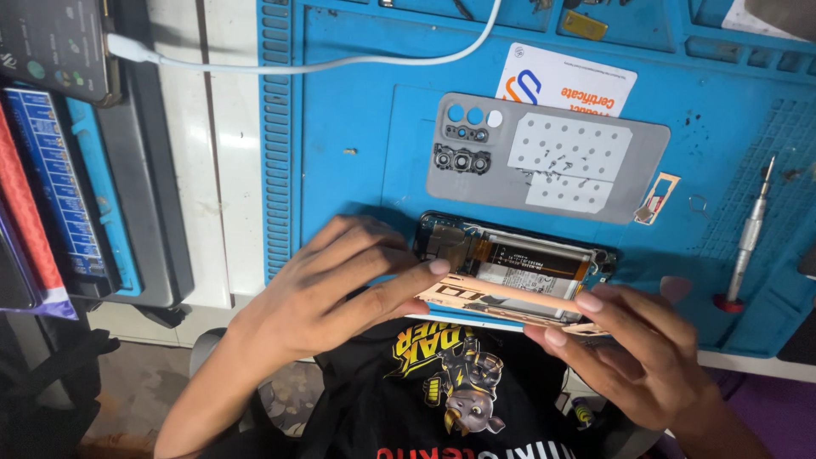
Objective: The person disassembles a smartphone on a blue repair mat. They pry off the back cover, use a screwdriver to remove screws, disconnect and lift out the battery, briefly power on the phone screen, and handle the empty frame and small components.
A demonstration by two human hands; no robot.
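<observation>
- Both hands sit lowest in view — the left hand and right hand pinch a thin, pale strip-like part between their fingertips, one at each end.
- Blue work mat spreads beyond the fingers, under everything.
- Grey back cover, dotted with small screws, lies farther out, past the fingertips.
- Opened phone rests just behind the strip, its left end under the left fingers.
- White cable runs across the far side.
- Screwdriver lies off beyond the right fingers — apart.
</observation>
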